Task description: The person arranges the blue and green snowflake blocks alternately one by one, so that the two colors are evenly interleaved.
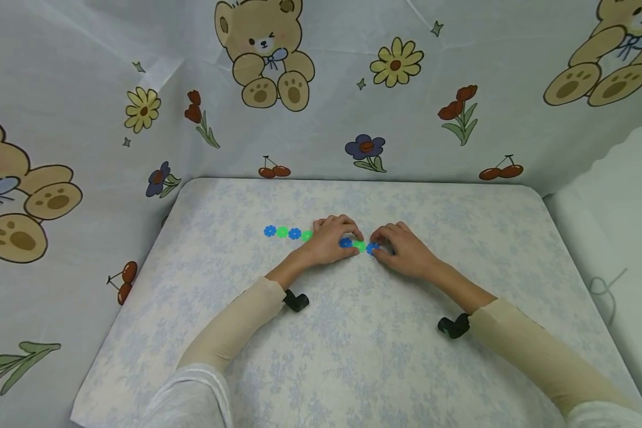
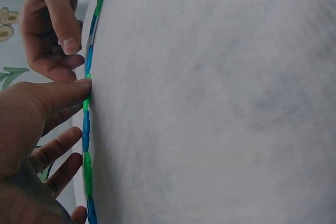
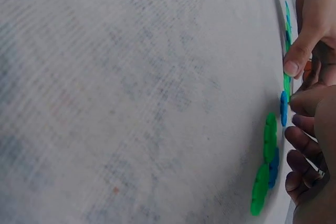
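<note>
A row of flat, notched plastic discs, blue and green by turns, runs across the table; its left end shows a blue disc (image 1: 270,230) and a green disc (image 1: 282,232). My left hand (image 1: 333,241) covers part of the row and pinches a green disc (image 1: 359,245) near the right end between thumb and finger. Beside it, my right hand (image 1: 403,249) pinches a blue disc (image 1: 372,248) at the row's right end. Whether these two discs are joined I cannot tell. In the right wrist view, two green discs (image 3: 270,137) and another blue disc (image 3: 273,169) lie near my right fingers.
The pale patterned table (image 1: 353,356) has its far edge against a white curtain (image 1: 321,137) printed with bears and flowers. Small black devices (image 1: 296,301) are strapped at both wrists. A thin cord (image 1: 610,291) hangs beyond the table's right edge.
</note>
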Tool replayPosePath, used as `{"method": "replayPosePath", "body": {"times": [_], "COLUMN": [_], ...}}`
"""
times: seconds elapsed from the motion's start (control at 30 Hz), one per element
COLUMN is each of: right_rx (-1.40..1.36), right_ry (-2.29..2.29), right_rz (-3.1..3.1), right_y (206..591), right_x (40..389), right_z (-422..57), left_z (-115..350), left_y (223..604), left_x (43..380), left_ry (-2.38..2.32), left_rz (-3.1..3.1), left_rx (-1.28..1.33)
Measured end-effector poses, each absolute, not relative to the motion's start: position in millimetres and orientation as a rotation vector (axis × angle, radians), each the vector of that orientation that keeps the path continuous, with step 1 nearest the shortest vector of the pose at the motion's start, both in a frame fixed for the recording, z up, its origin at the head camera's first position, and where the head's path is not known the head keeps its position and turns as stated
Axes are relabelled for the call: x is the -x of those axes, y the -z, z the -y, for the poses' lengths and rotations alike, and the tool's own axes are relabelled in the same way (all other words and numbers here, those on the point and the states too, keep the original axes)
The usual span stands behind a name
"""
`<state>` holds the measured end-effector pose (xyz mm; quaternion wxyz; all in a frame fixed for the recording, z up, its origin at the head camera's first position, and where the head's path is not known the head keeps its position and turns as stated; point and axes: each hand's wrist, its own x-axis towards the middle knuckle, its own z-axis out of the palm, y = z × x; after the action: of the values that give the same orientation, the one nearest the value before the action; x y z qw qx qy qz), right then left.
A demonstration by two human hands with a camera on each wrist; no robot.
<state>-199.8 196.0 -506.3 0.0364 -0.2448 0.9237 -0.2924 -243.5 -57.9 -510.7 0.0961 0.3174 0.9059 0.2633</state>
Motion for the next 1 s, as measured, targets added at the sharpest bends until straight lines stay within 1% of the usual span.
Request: {"method": "replayPosePath", "body": {"times": [0.1,0.23,0.5,0.7,1.0], "right_rx": [0.74,0.758,0.781,0.763,0.842], "right_ry": [0.908,0.797,0.62,0.554,0.671], "right_rz": [-2.834,-2.838,-2.858,-2.931,-2.938], "right_y": [501,495,497,503,507], "right_x": [196,190,174,163,157], "right_z": [-206,-224,-251,-253,-243], "left_z": [56,54,44,36,28], "left_y": [509,509,508,513,515], "left_x": [243,242,236,236,237], "left_ry": [-0.771,-0.745,-0.782,-0.779,-0.791], "left_rz": [-2.69,-2.699,-2.655,-2.653,-2.654], "left_rx": [-0.937,-0.929,-0.981,-1.007,-1.041]}}
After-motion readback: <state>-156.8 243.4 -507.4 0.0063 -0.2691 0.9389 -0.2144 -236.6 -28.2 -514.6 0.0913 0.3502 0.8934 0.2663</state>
